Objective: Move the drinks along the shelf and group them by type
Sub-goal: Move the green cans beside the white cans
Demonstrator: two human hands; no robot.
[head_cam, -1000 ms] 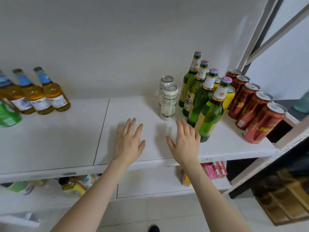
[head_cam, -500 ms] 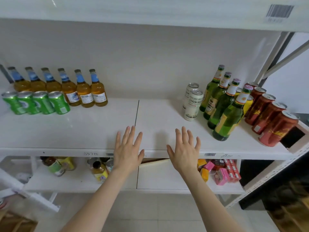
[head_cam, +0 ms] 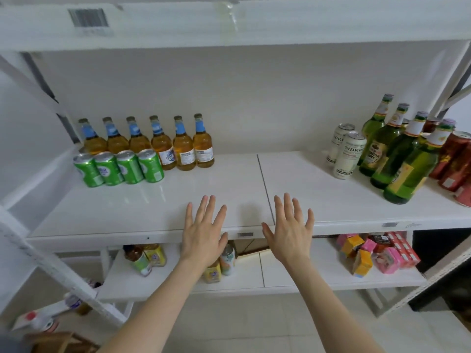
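On the white shelf [head_cam: 229, 184], several amber bottles with blue neck labels [head_cam: 183, 146] stand in a row at the back left. Several green cans [head_cam: 119, 168] stand in front of them. At the right stand two white cans [head_cam: 349, 154], several green bottles [head_cam: 397, 159] and red cans [head_cam: 453, 159]. My left hand [head_cam: 204, 233] and my right hand [head_cam: 290, 230] hover flat with fingers spread over the shelf's front edge, holding nothing and far from any drink.
A lower shelf [head_cam: 280, 271] carries small bottles and jars [head_cam: 145, 258] at the left and pink and orange cartons [head_cam: 374, 253] at the right. An upper shelf board [head_cam: 229, 21] with a barcode sticker runs overhead. White frame posts [head_cam: 51, 263] slant at the left.
The view has swung left and up, bringing the amber bottles and green cans fully into sight. Both hands stay flat and spread, and now sit at the shelf's front edge.
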